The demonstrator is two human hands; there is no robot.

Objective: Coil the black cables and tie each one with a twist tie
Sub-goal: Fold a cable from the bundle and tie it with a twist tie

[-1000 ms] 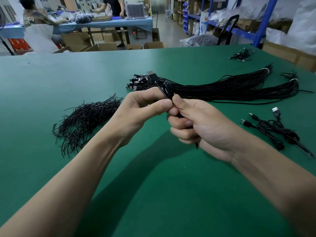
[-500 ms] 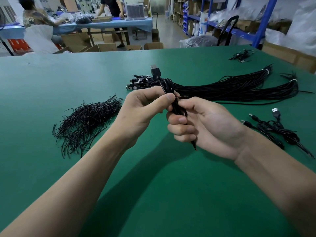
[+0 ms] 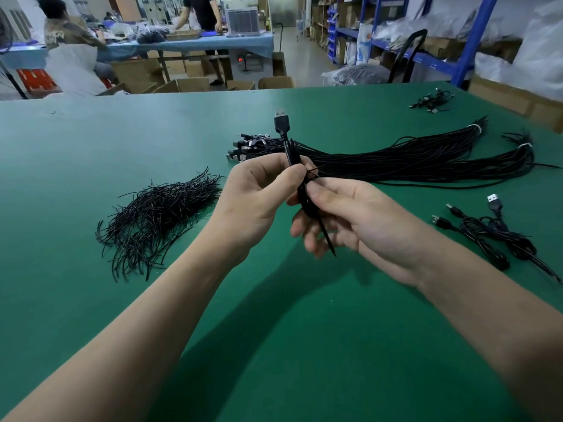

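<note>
The coiled black cable (image 3: 293, 153) is held upright above the bench (image 3: 274, 330), betw. both hands. Its USB plug (image 3: 281, 118) sticks up over the top, and one thin tail end hangs down past the right fingers. A twist tie (image 3: 313, 172) sits approx. at the coil's mid, short ends poking out to the right. The left hand (image 3: 259, 196) grips the coil w/ thumb & curled fingers, right at the tie. The right hand (image 3: 359, 214) pinches at the tie w/ thumb & forefinger, other fingers loosely curled behind the coil. Just beyond the hands lies a long bundle of loose cables (image 3: 411, 159), plugs nearest the left hand, far ends banded in white. Left of the left hand: a heap of spare ties (image 3: 158, 214). Right of the right hand: a few coiled cables (image 3: 493, 236) on the green top.
</note>
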